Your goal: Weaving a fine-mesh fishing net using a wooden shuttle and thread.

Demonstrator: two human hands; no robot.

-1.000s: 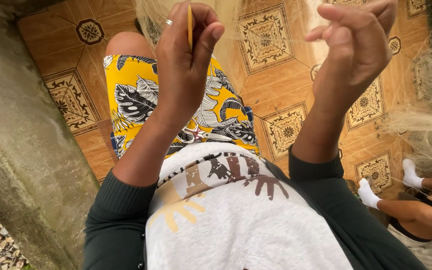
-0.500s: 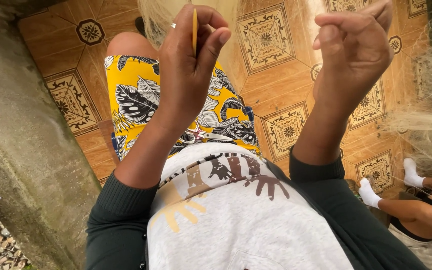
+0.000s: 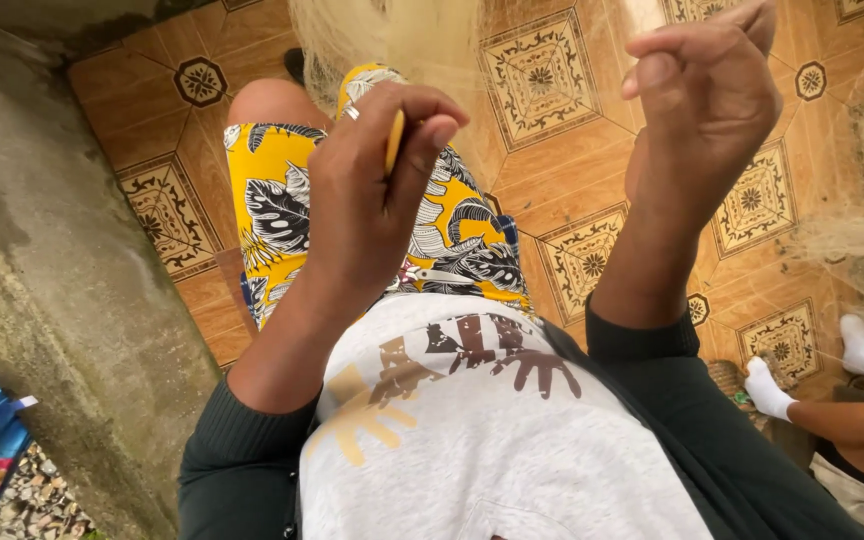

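patterned brown floor tiles (image 3: 552, 190) lie below us, with a rough concrete wall (image 3: 42, 300) on our left. we count two hands raised and one yellow netting needle (image 3: 394, 142). our left hand (image 3: 372, 200) pinches that needle upright between thumb and fingers, a ring on one finger. our right hand (image 3: 707, 105) is curled, fingertips pinched on pale fishing net (image 3: 422, 40) strands. two white-socked feet (image 3: 812, 370) of another person show at lower right.
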